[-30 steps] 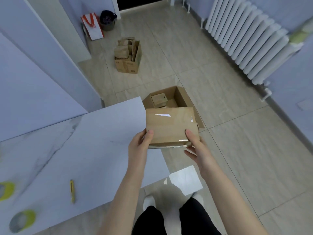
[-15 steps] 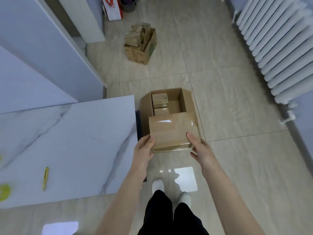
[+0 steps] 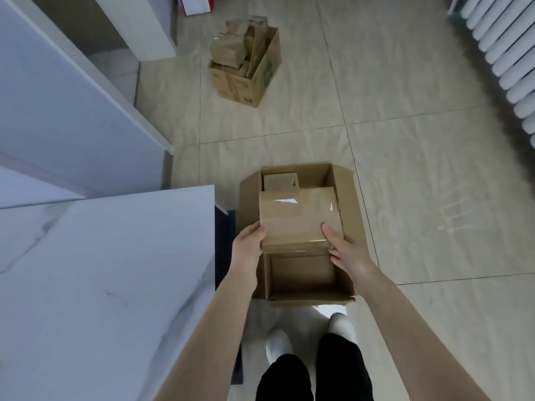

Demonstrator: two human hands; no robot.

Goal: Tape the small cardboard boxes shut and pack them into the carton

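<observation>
Both thumbs lie on the taped top of the small box (image 3: 298, 218), with the other fingers curled round its near corners: the left hand (image 3: 249, 246) grips one side, the right hand (image 3: 346, 251) the other. The box hangs over the open carton (image 3: 348, 209), covering its middle. A smaller box (image 3: 280, 182) lies inside the carton's far end. Left of the carton stands a marble-patterned table (image 3: 101, 270); beyond the carton sits another carton (image 3: 252, 82) full of boxes.

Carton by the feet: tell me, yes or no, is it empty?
No: a small box lies in the far left corner of the carton, beyond the taped box held by the left hand and right hand.
</observation>
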